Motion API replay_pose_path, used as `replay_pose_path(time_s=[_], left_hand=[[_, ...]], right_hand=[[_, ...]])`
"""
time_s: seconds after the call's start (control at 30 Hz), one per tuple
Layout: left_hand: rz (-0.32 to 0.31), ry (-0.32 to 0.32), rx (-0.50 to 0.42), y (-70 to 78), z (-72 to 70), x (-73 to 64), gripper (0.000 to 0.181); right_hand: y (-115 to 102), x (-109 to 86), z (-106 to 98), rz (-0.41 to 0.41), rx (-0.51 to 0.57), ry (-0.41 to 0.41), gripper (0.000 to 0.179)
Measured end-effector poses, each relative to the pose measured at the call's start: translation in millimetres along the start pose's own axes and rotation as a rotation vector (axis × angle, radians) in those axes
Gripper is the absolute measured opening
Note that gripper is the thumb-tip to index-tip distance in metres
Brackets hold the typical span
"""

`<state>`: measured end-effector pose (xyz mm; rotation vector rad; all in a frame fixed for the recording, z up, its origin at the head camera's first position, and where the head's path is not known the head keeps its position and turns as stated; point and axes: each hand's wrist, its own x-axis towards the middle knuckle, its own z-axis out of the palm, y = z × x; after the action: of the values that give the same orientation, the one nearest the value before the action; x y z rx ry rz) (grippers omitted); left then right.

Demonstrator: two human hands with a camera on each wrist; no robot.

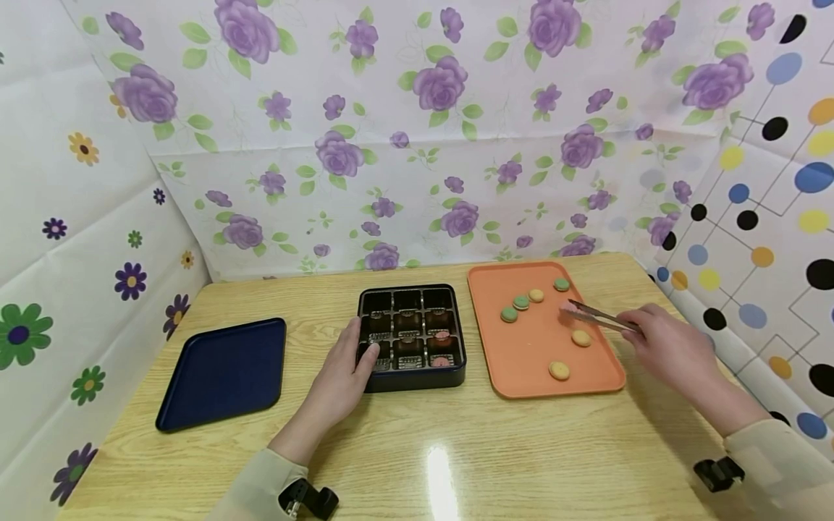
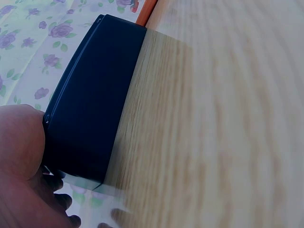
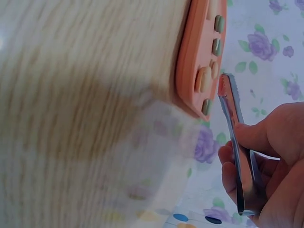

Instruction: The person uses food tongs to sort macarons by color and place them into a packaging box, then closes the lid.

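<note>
My left hand [image 1: 339, 369] holds the left side of a black box [image 1: 413, 380], thumb bent over its near-left rim and fingers along the outer wall. Clear-lined compartments divide the box. Two pink macarons [image 1: 441, 362] sit in its right column, in the middle and near compartments. In my right hand [image 1: 671, 347] is a pair of metal tongs [image 3: 242, 161], gripped between thumb and fingers. A pink macaron [image 1: 569, 307] is pinched at the tong tips, over the right part of an orange tray [image 1: 528, 354]. Green macarons [image 1: 520, 302] and yellow macarons [image 1: 559, 370] lie on that tray.
A dark blue tray [image 1: 224, 376] lies to the left of the box on the wooden table [image 1: 391, 449]. Patterned cloth walls [image 1: 417, 181] stand behind the table and at both sides. The orange tray is to the right of the box, across a narrow gap.
</note>
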<state>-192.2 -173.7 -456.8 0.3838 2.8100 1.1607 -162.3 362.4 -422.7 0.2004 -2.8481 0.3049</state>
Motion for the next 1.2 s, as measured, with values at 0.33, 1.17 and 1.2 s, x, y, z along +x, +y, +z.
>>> replay_pose_path(time_s=[0.33, 1.17, 1.2], left_hand=[[0.0, 0.004, -0.005, -2.4, 0.9, -1.2, 0.082], [0.004, 0.004, 0.005, -1.8, 0.8, 0.8, 0.084], [0.005, 0.004, 0.004, -1.6, 0.8, 0.7, 0.083]], right_hand=[[-25, 10.5, -5, -0.035, 0.012, 0.024, 0.025], [-98, 42.6, -7, -0.115, 0.074, -0.02, 0.026], [-101, 43.8, -6, -0.122, 0.074, -0.019, 0.025]])
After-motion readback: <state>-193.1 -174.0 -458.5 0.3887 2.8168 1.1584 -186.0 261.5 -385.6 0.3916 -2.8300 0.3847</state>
